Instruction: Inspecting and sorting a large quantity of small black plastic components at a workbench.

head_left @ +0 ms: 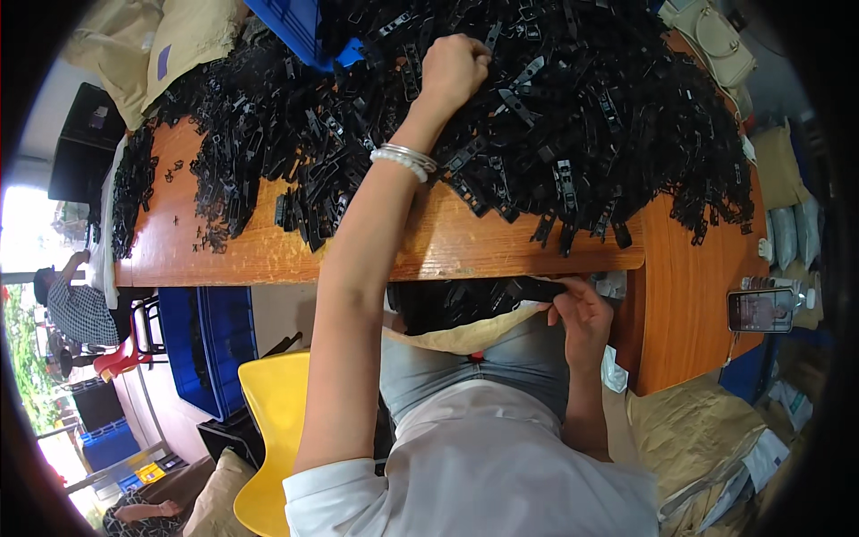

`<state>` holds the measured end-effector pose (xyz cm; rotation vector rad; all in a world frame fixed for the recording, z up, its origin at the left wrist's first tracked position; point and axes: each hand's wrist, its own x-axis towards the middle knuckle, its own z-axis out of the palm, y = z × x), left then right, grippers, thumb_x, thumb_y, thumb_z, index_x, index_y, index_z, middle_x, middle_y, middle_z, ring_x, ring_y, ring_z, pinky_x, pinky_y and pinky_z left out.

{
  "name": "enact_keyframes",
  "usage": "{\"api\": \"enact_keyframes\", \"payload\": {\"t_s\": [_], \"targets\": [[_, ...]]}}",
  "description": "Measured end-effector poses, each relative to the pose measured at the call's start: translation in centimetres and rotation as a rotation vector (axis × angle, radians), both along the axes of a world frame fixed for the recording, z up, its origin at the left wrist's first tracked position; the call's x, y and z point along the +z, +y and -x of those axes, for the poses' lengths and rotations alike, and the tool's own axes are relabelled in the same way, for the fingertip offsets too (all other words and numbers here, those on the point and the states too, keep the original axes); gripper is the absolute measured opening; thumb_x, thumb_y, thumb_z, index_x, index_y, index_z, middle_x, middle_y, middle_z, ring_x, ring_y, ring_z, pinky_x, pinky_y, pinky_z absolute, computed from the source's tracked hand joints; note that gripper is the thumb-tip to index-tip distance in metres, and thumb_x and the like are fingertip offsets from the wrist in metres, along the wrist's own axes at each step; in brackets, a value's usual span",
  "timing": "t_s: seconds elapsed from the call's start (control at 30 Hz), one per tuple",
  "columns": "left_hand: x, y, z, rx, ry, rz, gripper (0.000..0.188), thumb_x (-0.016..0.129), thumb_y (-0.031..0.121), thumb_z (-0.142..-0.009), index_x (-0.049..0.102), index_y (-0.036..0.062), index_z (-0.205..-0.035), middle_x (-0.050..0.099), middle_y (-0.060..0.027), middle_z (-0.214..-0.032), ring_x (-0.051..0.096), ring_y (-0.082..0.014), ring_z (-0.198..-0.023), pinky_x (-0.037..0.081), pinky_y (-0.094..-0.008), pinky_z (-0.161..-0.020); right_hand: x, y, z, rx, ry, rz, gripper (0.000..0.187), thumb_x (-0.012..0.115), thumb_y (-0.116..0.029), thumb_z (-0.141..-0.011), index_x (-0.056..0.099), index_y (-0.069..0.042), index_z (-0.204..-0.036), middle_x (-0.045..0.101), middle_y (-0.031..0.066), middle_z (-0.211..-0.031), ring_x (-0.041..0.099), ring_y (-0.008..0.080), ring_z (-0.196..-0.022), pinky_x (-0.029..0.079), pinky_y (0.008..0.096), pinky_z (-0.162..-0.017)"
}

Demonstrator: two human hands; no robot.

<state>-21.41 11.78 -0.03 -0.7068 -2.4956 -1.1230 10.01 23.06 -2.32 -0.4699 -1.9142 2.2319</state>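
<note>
My left hand [455, 70] reaches far over the table, fingers curled, into a large heap of black plastic clip-like parts [573, 116]. Whatever its fingers hold, if anything, is hidden. In my lap rests a tan sack [470, 336] with its mouth turned up, holding more black parts [452, 304]. At the right side of the sack, my right hand [583, 318] pinches a long black plastic piece [540, 289] between thumb and fingers.
The wooden table [429, 246] carries the heap; a blue crate [291, 27] stands at its far left. A phone [761, 311] lies right. Beside me are a yellow chair [273, 421], blue bins [197, 349] and brown sacks [698, 430]. Another person [80, 304] sits at left.
</note>
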Motion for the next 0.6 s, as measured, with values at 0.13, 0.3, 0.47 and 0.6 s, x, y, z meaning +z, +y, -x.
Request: {"api": "enact_keyframes", "payload": {"t_s": [0.13, 0.3, 0.47, 0.6], "targets": [[1.3, 2.7, -0.1, 0.076, 0.022, 0.228, 0.019, 0.062, 0.022, -0.07, 0.066, 0.0059, -0.079, 0.062, -0.0153, -0.073, 0.06, -0.0298, -0.072, 0.048, -0.0356, -0.068, 0.0, 0.4, 0.0, 0.032, -0.029, -0.008, 0.021, 0.053, -0.007, -0.079, 0.054, 0.007, -0.096, 0.059, 0.0103, -0.072, 0.051, 0.0107, -0.056, 0.04, 0.0205, -0.051], [1.8, 1.7, -0.4, 0.219, -0.044, 0.293, 0.025, 0.061, 0.026, -0.069, 0.064, 0.0052, -0.082, 0.061, -0.017, -0.08, 0.059, -0.0336, -0.076, 0.048, -0.039, -0.07, 0.6, 0.1, 0.5, 0.048, 0.009, 0.059, 0.021, 0.053, 0.0, -0.078, 0.053, 0.007, -0.098, 0.058, 0.008, -0.075, 0.051, 0.0087, -0.059, 0.04, 0.0196, -0.052], [1.7, -5.4, -5.0, 0.023, -0.152, -0.157, 0.011, 0.057, 0.01, -0.072, 0.064, 0.0033, -0.076, 0.059, -0.0087, -0.06, 0.058, -0.017, -0.057, 0.046, -0.0289, -0.055, -0.4, 0.3, 1.1, 0.056, -0.002, 0.104, 0.021, 0.052, -0.004, -0.079, 0.053, 0.006, -0.098, 0.059, 0.0116, -0.079, 0.053, 0.0116, -0.06, 0.041, 0.0208, -0.051], [3.0, -8.2, -13.9, -0.401, -0.819, -0.459, 0.009, 0.054, 0.005, -0.081, 0.056, 0.0, -0.087, 0.058, -0.0064, -0.057, 0.05, -0.0081, -0.039, 0.036, -0.0177, -0.033, 0.6, -0.2, 3.3, 0.079, 0.207, 0.419, 0.027, 0.051, -0.014, -0.083, 0.049, 0.004, -0.104, 0.059, 0.0168, -0.087, 0.056, 0.0158, -0.064, 0.041, 0.0213, -0.048]]}}
